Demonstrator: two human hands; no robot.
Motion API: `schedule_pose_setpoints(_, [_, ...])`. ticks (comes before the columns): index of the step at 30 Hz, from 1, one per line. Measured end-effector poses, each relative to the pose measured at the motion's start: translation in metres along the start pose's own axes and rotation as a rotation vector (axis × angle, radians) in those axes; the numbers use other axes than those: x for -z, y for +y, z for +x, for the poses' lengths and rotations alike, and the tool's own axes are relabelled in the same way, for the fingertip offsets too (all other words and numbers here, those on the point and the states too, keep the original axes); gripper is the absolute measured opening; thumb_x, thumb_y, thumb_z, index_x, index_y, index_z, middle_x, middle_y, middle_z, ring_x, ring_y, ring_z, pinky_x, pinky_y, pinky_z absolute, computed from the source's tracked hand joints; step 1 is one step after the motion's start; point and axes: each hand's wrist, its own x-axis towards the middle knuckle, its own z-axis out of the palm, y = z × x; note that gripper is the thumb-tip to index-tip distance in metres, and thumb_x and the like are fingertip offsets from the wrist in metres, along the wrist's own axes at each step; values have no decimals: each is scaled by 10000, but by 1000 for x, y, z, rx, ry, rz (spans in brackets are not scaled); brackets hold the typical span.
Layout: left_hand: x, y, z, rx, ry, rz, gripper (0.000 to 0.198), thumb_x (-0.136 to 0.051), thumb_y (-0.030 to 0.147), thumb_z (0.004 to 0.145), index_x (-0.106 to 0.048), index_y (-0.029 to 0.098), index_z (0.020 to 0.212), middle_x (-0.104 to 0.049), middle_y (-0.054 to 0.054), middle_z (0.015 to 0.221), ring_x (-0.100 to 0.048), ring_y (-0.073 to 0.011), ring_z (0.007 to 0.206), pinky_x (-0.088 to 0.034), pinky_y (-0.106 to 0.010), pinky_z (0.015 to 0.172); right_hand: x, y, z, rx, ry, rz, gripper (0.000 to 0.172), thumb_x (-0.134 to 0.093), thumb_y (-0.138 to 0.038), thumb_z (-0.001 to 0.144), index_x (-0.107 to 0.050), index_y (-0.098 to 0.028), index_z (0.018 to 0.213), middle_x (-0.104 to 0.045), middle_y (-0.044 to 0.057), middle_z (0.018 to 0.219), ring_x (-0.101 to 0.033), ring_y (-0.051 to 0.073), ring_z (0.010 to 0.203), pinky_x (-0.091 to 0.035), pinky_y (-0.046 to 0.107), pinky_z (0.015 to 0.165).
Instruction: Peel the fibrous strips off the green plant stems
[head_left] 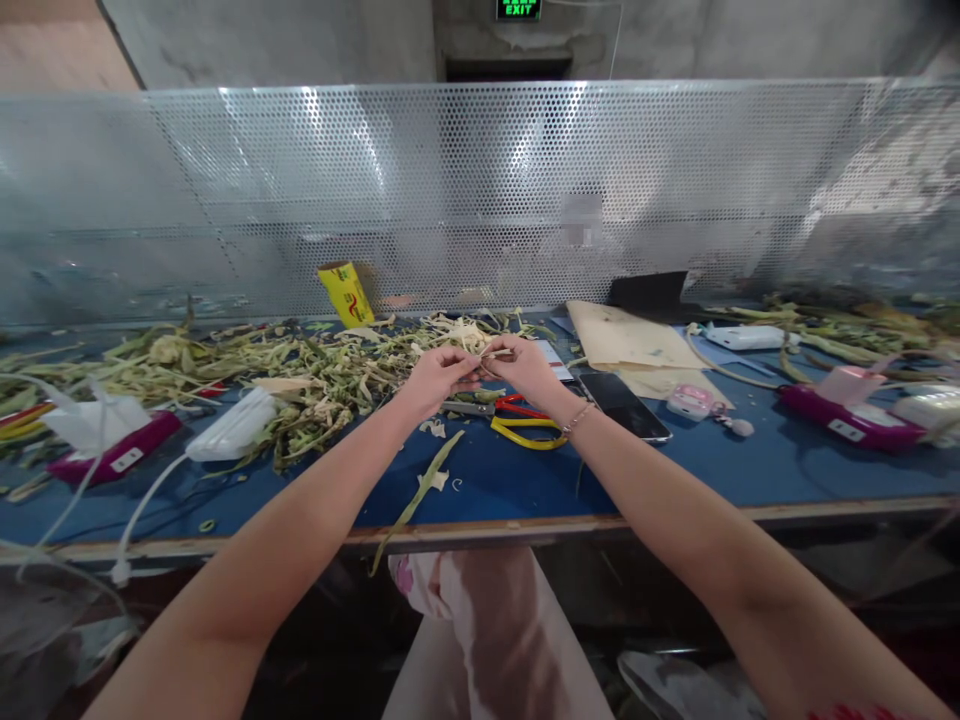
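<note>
My left hand (441, 378) and my right hand (523, 366) meet over the middle of the blue table. Both have their fingertips pinched on a thin, pale plant stalk (491, 354), largely hidden by the fingers. Just below lies a pair of scissors (529, 432) with red and yellow handles, partly behind my right wrist. A long green leaf (426, 487) droops over the table's front edge, with small pale scraps beside it. To the left of my hands spreads a heap of wilted leaves and stalks (315, 385).
A dark phone (626, 407), a pink case (691, 402) and brown paper (630, 338) lie on the right. Purple power strips (851, 420) with chargers and cables sit at both sides. A yellow box (346, 295) leans near the perforated metal screen (480, 180).
</note>
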Motion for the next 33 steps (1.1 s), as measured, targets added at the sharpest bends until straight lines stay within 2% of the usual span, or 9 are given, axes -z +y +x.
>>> schedule_pose_setpoints(6, [-1, 2, 0, -34, 51, 12, 284, -768, 314, 494, -594, 109, 584, -584, 0, 514, -555, -77, 520, -476, -227, 596, 0, 0, 0, 132, -64, -154, 237, -574, -160, 592, -530, -192, 822, -597, 2, 780, -585, 113, 611, -496, 247, 547])
schedule_pose_setpoints(12, [-1, 2, 1, -46, 68, -10, 201, -748, 229, 518, -608, 100, 581, -591, -3, 523, -536, -62, 496, -455, -207, 558, 2, -4, -3, 249, -8, -392, 361, -619, -197, 625, -541, -194, 977, -570, 70, 1044, -575, 122, 690, -497, 287, 625])
schedule_pose_setpoints(18, [1, 0, 2, -59, 74, 64, 142, -709, 191, 553, -619, 109, 626, -561, 19, 493, -519, -63, 469, -442, -207, 526, 7, -6, -1, 346, 26, -514, 169, -641, -275, 652, -614, -178, 789, -601, 58, 875, -567, 143, 718, -490, 293, 638])
schedule_pose_setpoints(24, [2, 0, 2, -75, 81, 90, 184, -713, 255, 564, -619, 113, 634, -575, 5, 534, -507, -63, 479, -436, -215, 528, 9, -6, -2, 338, -56, -438, 228, -604, -200, 673, -619, -203, 900, -587, 64, 956, -596, 153, 769, -513, 321, 695])
schedule_pose_setpoints(28, [2, 2, 3, -51, 116, 53, 227, -728, 292, 550, -602, 118, 623, -584, -1, 572, -498, -62, 478, -443, -234, 543, 10, -8, -5, 372, -35, -440, 226, -588, -180, 692, -614, -210, 915, -552, 82, 1014, -601, 152, 731, -523, 334, 669])
schedule_pose_setpoints(33, [1, 3, 2, -20, 135, 107, 202, -703, 288, 591, -595, 118, 606, -574, -7, 570, -500, -66, 494, -449, -240, 560, 12, -11, -6, 522, 10, -593, 88, -558, -207, 740, -626, -203, 794, -579, 66, 875, -561, 159, 746, -501, 306, 642])
